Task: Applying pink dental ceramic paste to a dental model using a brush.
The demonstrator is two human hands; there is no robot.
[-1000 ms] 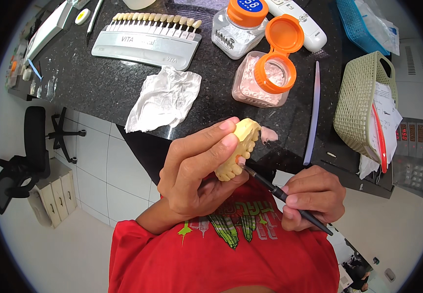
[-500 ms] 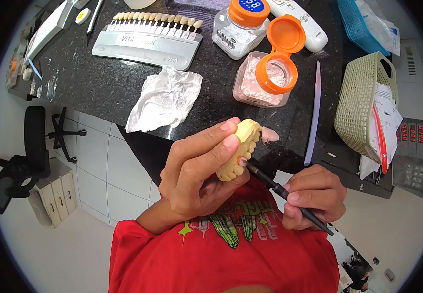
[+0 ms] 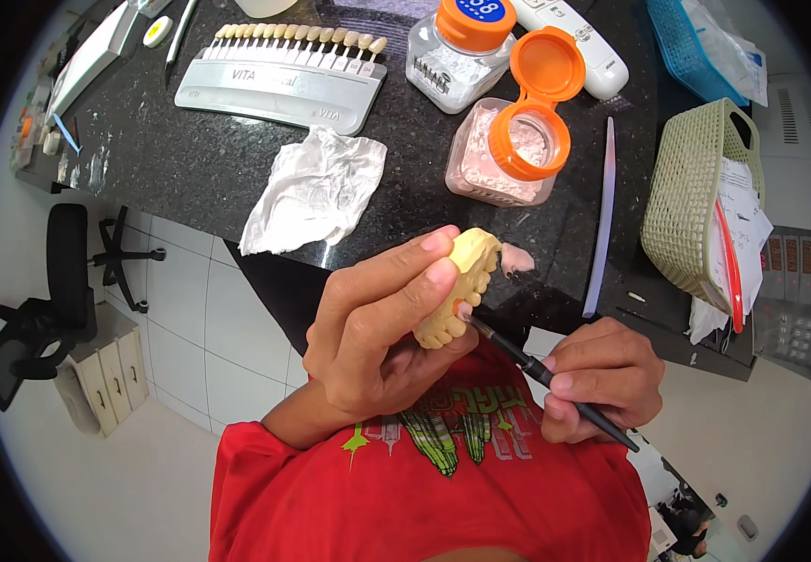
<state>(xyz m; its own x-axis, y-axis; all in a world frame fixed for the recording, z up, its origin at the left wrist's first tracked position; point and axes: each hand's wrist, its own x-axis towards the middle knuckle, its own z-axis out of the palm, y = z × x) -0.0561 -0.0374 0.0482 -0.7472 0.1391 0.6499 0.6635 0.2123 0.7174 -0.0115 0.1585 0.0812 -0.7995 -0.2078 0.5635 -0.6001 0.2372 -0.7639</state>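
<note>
A yellow plaster dental model [image 3: 471, 262] with a row of teeth is gripped in my left hand [image 3: 368, 318], fingers wrapped round its back and side. My right hand [image 3: 607, 377] pinches a slim black-handled brush [image 3: 536, 368]. The brush's tip touches or lies very close to a pinkish-white tooth area on the model's front; I cannot tell which. Just beyond the model, a small lump of pink material [image 3: 518, 258] sits at the counter's edge. Behind it stands an open jar of pink powder [image 3: 494, 155], its orange lid flipped up.
A crumpled white tissue [image 3: 316, 192] lies on the black counter [image 3: 405, 178], below a tooth shade guide [image 3: 283, 89]. A second orange-lidded jar [image 3: 457, 66] stands behind. On the right are a pale purple stick [image 3: 600, 215], a woven basket [image 3: 691, 187] with papers and a blue basket [image 3: 691, 56].
The brush tip has shifted slightly against the model's front, and its metal neck shows lighter. Both hands stay nearly in place.
</note>
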